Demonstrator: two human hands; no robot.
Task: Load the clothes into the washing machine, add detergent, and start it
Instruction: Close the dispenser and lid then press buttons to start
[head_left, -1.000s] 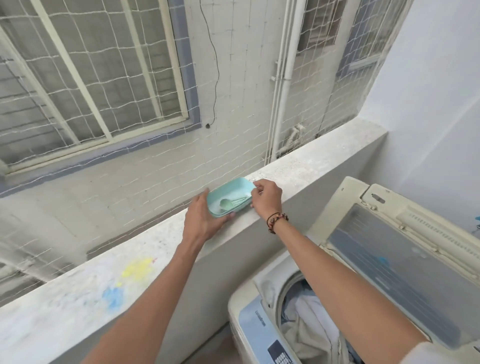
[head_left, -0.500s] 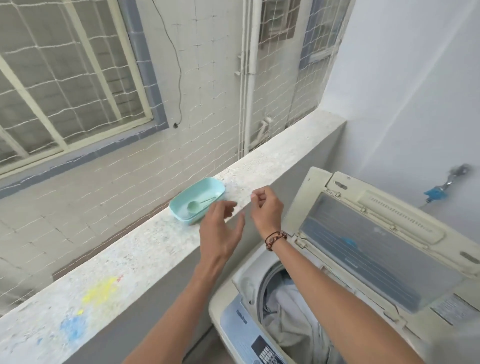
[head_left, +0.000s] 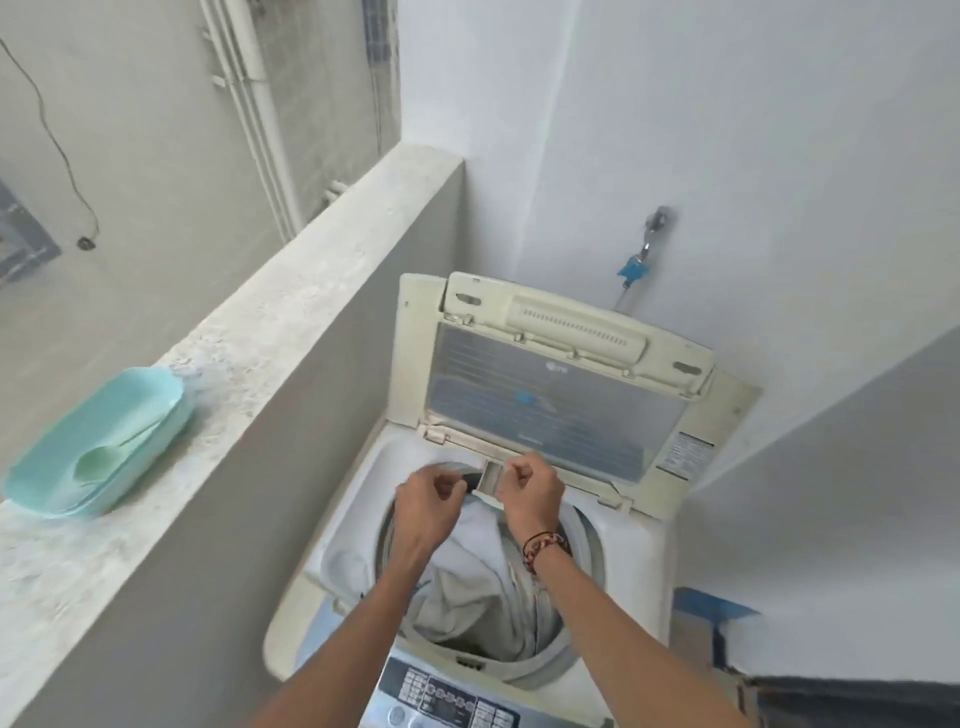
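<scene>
White clothes (head_left: 470, 587) lie in the washer (head_left: 631, 545) under my left hand (head_left: 427, 506) and right hand (head_left: 531, 491), both curled with fingertips pinched, on what I cannot tell, so soap could spill past the little drawer (head_left: 491, 480).

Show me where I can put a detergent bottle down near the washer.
Free: the ledge from the teal tray to the far corner. Crowded: the drum, full of clothes, with the left hand and right hand over its back rim.
</scene>
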